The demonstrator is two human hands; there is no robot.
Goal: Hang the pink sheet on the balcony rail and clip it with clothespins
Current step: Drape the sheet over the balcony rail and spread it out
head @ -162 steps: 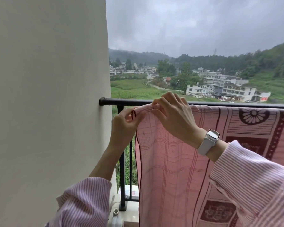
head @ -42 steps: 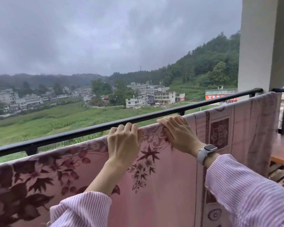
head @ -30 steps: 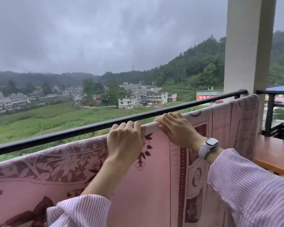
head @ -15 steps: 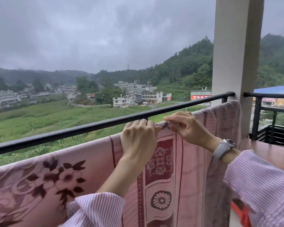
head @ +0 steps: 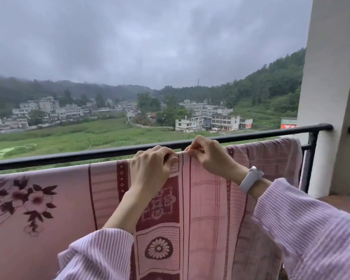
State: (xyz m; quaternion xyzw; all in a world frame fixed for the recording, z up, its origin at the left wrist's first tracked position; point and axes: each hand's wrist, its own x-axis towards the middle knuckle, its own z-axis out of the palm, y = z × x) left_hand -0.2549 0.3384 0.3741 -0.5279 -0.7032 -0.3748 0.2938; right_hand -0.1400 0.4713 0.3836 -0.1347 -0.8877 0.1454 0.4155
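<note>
Head view: left hand [head: 152, 170] and right hand [head: 208, 156] pinch pink sheet's [head: 206, 209] top edge below rail [head: 69, 156].

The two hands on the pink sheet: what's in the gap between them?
In the head view, only the sheet's top edge spans the narrow gap between the left hand and right hand; no clothespin shows there.

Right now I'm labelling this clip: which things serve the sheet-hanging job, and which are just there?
Job:
pink sheet
balcony rail
left hand, gripping the sheet's top edge
right hand, pinching the same edge

Just there:
watch
white pillar
wooden surface
</note>
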